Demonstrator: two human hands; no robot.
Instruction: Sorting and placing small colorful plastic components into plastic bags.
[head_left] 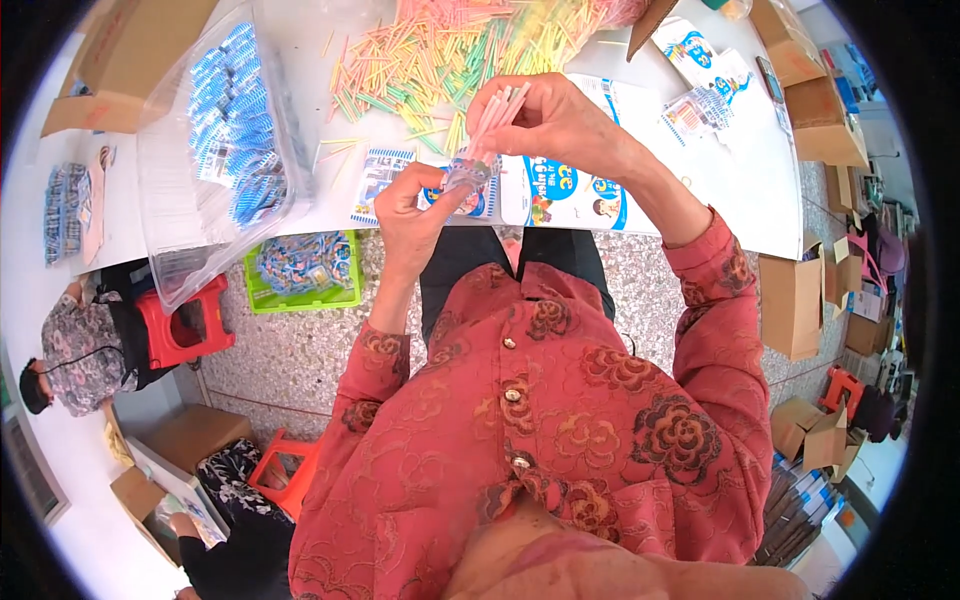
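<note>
Right hand [545, 120] fingers pinched pale sticks [497, 112]; left hand [420, 200] gripped small packet [466, 175]. Risk: loose pinch could have scattered sticks over worktop [300, 60].

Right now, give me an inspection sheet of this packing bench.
Surface: white table, crowded.
Job's things: bundle of pale sticks going into a small clear bag.
Clutter: heap of coloured sticks; printed packets; clear bag of blue packets; green tray on the floor.
Hands: left hand pinches the bag; right hand grips the sticks.
Cables: nothing seen.
Surroundings: speckled floor, red stools, cardboard boxes, other people seated at the left.
</note>
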